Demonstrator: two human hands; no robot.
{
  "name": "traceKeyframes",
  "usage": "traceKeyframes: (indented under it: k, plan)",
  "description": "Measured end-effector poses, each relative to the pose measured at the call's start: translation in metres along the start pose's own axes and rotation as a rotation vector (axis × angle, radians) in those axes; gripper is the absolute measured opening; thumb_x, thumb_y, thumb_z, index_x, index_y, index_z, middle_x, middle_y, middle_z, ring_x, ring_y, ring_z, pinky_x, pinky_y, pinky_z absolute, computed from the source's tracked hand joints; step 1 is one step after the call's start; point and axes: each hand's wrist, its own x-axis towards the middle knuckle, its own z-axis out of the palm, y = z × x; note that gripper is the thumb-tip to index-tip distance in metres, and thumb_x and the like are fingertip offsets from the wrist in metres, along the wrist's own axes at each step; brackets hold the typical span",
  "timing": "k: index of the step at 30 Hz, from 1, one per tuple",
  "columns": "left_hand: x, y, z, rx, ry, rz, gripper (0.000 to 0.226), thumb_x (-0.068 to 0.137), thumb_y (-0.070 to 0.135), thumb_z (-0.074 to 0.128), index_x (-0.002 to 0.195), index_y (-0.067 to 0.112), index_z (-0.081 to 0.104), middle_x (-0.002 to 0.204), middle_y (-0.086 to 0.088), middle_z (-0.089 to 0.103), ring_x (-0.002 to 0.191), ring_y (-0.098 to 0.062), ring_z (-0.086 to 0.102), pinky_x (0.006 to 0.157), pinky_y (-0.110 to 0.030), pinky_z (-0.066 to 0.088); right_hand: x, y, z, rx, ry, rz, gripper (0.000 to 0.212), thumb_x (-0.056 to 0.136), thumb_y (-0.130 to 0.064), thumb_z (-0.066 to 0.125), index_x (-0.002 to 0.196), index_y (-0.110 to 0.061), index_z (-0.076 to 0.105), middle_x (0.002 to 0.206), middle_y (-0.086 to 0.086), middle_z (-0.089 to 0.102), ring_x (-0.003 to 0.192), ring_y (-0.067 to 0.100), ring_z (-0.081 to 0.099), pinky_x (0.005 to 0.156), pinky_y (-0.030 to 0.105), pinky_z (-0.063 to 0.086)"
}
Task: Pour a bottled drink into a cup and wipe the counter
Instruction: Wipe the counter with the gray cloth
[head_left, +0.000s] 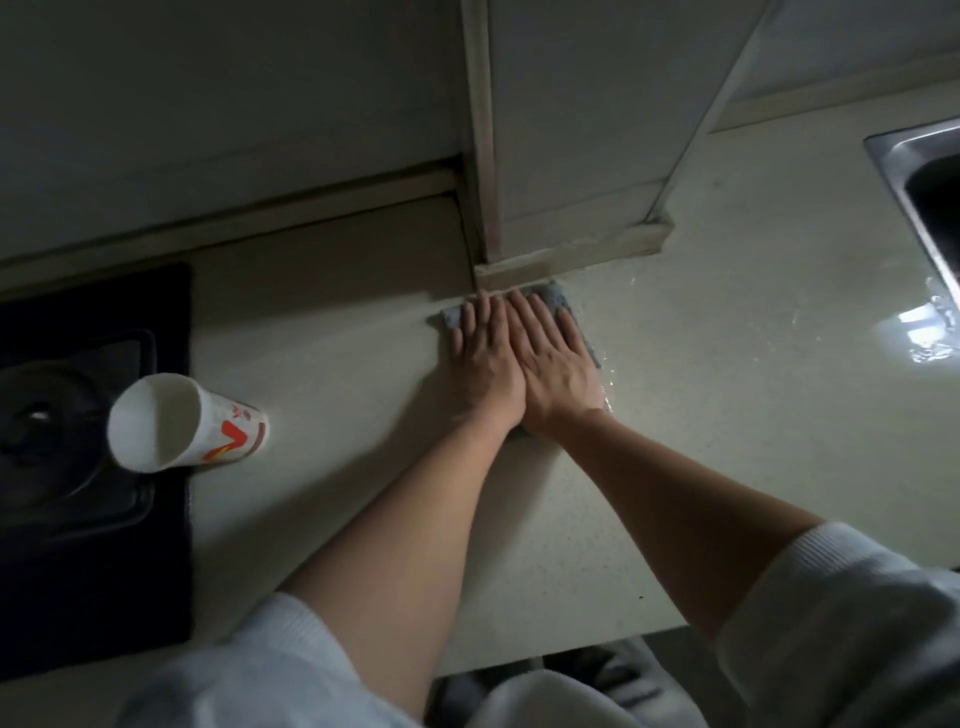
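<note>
A grey-blue cloth (561, 304) lies flat on the pale counter (337, 364), right against the foot of a wall column. My left hand (480, 364) and my right hand (550, 364) rest side by side on the cloth, palms down, fingers stretched out and pressing it. Most of the cloth is hidden under them. A white paper cup (182, 431) with red and orange print stands at the left, beside the stove. No bottle is in view.
A black gas stove (78, 467) fills the left side. A steel sink (914, 171) sits at the top right. The counter is wet and shiny to the right of the cloth (924, 332). The wall column (561, 156) stands behind my hands.
</note>
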Motion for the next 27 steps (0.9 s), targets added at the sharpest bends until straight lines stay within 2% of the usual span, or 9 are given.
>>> traceKeyframes:
  k: [5,12,13,15,17,20,22,25,27]
  plan:
    - [-0.002,0.030,0.010,-0.027,-0.040,0.075,0.056,0.106,0.015,0.019,0.157,0.013,-0.002,0.166,-0.004,-0.007,0.152,-0.020,-0.008,0.120,-0.035,-0.011,-0.016,0.027,-0.002,0.007,0.015,0.072,0.074,0.096,-0.049,0.024,0.156,-0.018,-0.007,0.164,0.001,-0.010,0.150,0.018,-0.014,0.123,0.042,-0.003]
    - [-0.054,-0.008,0.014,-0.103,-0.059,0.051,0.055,0.104,0.012,0.016,0.157,0.010,-0.002,0.165,-0.008,-0.007,0.152,-0.021,-0.008,0.119,-0.033,-0.013,-0.054,-0.017,0.006,0.024,-0.052,0.035,0.080,0.096,-0.050,0.033,0.156,-0.018,-0.009,0.164,0.002,-0.013,0.149,0.020,-0.020,0.122,0.045,-0.002]
    - [-0.067,-0.019,0.015,-0.131,-0.047,0.027,0.055,0.102,0.012,0.013,0.157,0.008,0.002,0.165,-0.011,-0.003,0.153,-0.024,-0.003,0.120,-0.035,-0.009,-0.061,-0.028,0.007,0.028,-0.061,-0.009,0.079,0.097,-0.049,0.034,0.156,-0.019,-0.008,0.164,0.002,-0.012,0.149,0.019,-0.019,0.122,0.045,-0.002]
    - [-0.092,-0.041,0.017,-0.202,0.048,-0.002,0.058,0.096,0.012,0.014,0.151,-0.003,0.025,0.159,-0.022,0.022,0.148,-0.036,0.023,0.120,-0.046,0.012,-0.070,-0.051,0.009,0.055,-0.078,-0.101,0.077,0.097,-0.049,0.035,0.157,-0.020,-0.004,0.165,0.001,-0.008,0.149,0.019,-0.017,0.123,0.044,-0.003]
    - [-0.104,-0.064,0.023,-0.248,0.114,-0.059,0.057,0.093,0.010,0.018,0.141,-0.010,0.042,0.146,-0.030,0.042,0.135,-0.047,0.042,0.112,-0.057,0.027,-0.072,-0.071,0.010,0.071,-0.080,-0.171,0.074,0.098,-0.047,0.035,0.157,-0.021,0.000,0.165,0.001,-0.003,0.150,0.018,-0.012,0.123,0.043,-0.002]
    - [-0.097,-0.080,0.025,-0.214,0.157,-0.115,0.065,0.093,0.020,0.007,0.150,-0.003,0.029,0.157,-0.022,0.027,0.147,-0.038,0.024,0.121,-0.044,0.010,-0.060,-0.080,0.011,0.089,-0.068,-0.218,0.069,0.097,-0.042,0.032,0.157,-0.020,0.004,0.165,0.000,0.002,0.151,0.018,-0.006,0.123,0.043,0.001]
    - [-0.084,-0.077,0.031,-0.188,0.185,-0.162,0.053,0.101,0.013,0.018,0.153,0.002,0.022,0.162,-0.017,0.018,0.151,-0.032,0.014,0.122,-0.039,0.001,-0.048,-0.073,0.013,0.073,-0.063,-0.236,0.072,0.097,-0.043,0.037,0.157,-0.020,0.006,0.165,0.001,0.006,0.151,0.018,-0.003,0.123,0.044,0.004]
    - [-0.058,-0.060,0.036,-0.314,0.308,-0.173,0.051,0.103,0.003,0.033,0.153,0.003,0.026,0.161,-0.016,0.022,0.151,-0.031,0.015,0.122,-0.038,0.002,-0.025,-0.047,0.014,0.050,-0.042,-0.245,0.072,0.096,-0.045,0.039,0.157,-0.021,0.009,0.165,0.000,0.008,0.151,0.017,-0.001,0.123,0.043,0.005]
    - [-0.043,-0.039,0.034,-0.460,0.339,-0.176,0.048,0.104,0.006,0.035,0.151,0.003,0.032,0.159,-0.015,0.029,0.147,-0.025,0.025,0.121,-0.028,0.009,-0.012,-0.025,0.008,0.067,-0.030,-0.248,0.069,0.097,-0.047,0.034,0.157,-0.022,0.010,0.165,-0.001,0.008,0.151,0.016,-0.001,0.123,0.042,0.004]
